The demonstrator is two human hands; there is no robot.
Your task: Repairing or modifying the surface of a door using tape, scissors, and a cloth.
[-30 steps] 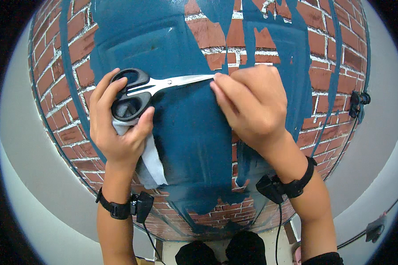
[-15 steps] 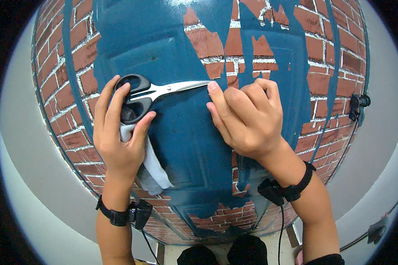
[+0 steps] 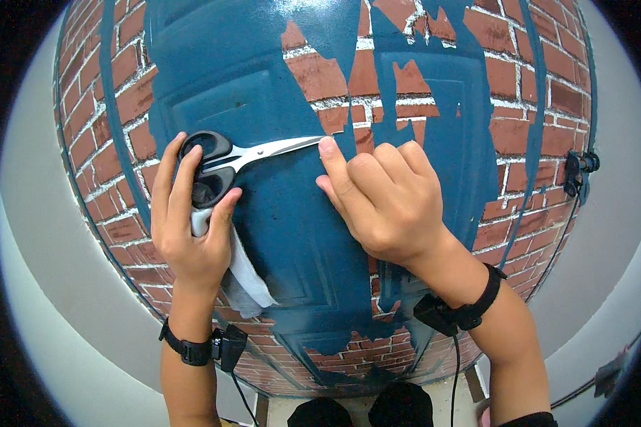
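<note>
My left hand (image 3: 192,213) is closed around the black handles of a pair of scissors (image 3: 260,151). Its blades lie together and point right. From under the same palm a white and grey cloth (image 3: 248,281) hangs down toward me. My right hand (image 3: 388,199) meets the blade tip with its index fingertip. The thumb sits a little below, apart from the index finger, and the other fingers are curled in. Whether anything lies inside those curled fingers is hidden.
Beneath both hands stretches a surface (image 3: 306,242) patterned with red brick and blue panels. A small black device (image 3: 580,171) with a cable is at its right edge. Each wrist wears a black strap with a cabled unit. Two dark rounded shapes (image 3: 399,406) show at the bottom.
The scissors and both hands have shifted slightly to the left and a bit nearer to me. My right index finger stays at the blade tip, and the left grip is the same.
</note>
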